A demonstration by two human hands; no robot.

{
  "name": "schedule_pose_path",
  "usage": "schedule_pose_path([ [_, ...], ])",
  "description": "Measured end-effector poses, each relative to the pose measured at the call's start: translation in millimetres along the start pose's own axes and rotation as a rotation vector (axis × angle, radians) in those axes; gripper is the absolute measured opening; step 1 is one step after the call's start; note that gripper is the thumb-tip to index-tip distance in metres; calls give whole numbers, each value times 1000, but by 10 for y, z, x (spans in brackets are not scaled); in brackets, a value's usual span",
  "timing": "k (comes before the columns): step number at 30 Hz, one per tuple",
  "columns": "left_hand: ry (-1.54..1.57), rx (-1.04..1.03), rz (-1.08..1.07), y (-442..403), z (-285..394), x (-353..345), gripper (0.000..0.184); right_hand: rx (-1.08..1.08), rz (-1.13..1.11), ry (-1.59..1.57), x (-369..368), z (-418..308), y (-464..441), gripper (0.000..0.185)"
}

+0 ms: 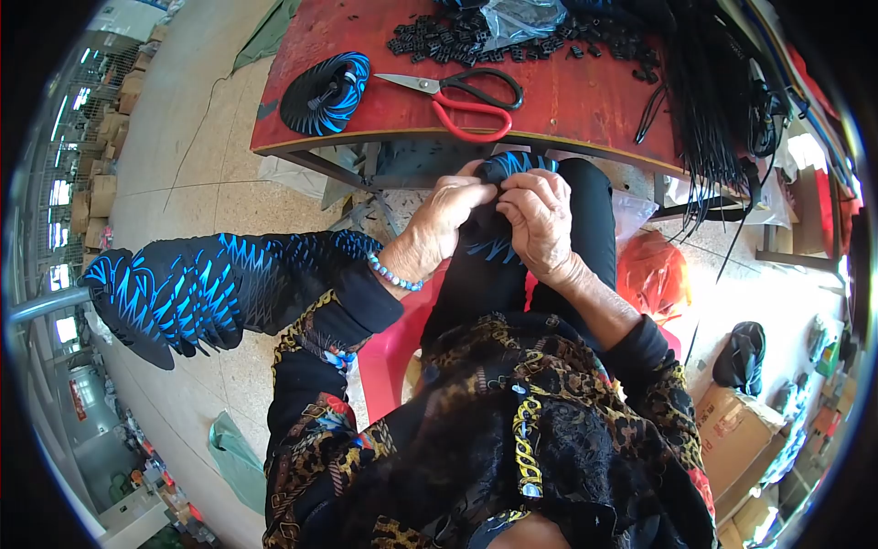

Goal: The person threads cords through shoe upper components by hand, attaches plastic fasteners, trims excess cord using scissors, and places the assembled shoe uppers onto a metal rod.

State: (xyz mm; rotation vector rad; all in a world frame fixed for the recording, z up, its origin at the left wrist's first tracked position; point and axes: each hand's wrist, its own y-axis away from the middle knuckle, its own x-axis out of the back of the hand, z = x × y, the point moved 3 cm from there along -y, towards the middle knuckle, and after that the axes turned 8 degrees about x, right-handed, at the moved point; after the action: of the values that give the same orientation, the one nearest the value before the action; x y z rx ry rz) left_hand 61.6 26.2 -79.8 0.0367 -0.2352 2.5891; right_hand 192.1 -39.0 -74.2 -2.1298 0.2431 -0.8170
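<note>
A black shoe upper with blue stripes (518,165) is held above my thighs, just below the table's front edge. My left hand (446,218) grips its left side, with thumb and fingers closed. Opposite it, my right hand (538,215) has its fingers bent and pinched together on the upper's dark part. Both sets of fingertips nearly meet, and any small piece between them is hidden. More blue stripes show below the hands. On the table lie red-and-black-handled scissors (466,99) and another striped upper (326,94).
The red table (585,114) bears a pile of small black plastic pieces (439,38) and a clear plastic bag (523,20). Black laces (713,119) hang over its right end. A row of striped uppers (183,284) sits on a metal pole at left. A red bag (654,274) stands at right.
</note>
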Motion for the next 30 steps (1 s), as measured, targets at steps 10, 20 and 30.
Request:
schedule_pose_path([
  [10,-87,415,-286,-210,-212,231,25,-192,-602,-349,-195,-493,526,12],
  [20,-268,364,-365,-227,-250,259,29,-170,-469,-79,-124,-216,22,8],
  [30,15,686,-88,-80,-94,135,23,-181,-704,50,-314,-148,-117,5],
])
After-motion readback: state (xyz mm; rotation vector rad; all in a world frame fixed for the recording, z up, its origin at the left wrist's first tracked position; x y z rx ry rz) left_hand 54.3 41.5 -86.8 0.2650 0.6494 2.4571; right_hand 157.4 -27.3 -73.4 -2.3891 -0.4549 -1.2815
